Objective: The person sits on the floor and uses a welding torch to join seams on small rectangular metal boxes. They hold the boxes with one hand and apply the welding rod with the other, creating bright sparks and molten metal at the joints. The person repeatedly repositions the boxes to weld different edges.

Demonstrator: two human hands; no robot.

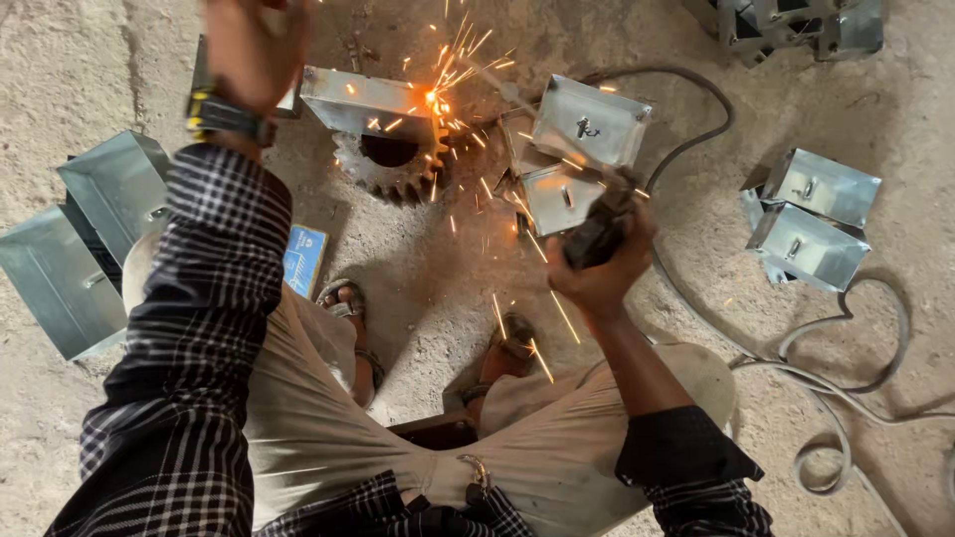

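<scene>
Fingers (597,261) of the right hand (600,264) are clenched around the dark grip of a welding holder (595,231), whose thin rod (487,82) runs up and left to a bright arc (432,96) at the edge of a folded sheet-metal box (363,99); motion blur smears the grip, so its exact shape is hard to make out. That box rests on a large steel gear (390,164) lying flat on the concrete floor (418,259), and sparks scatter down toward the person's sandalled feet. The left hand (254,50) is raised near the top edge, partly cut off and blurred, so I cannot tell whether its fingers are curled or released; a watch (227,116) sits on that wrist above a checked sleeve. The right forearm angles up from the knee, elbow bent. More metal boxes (587,124) lie just beside the gear.
</scene>
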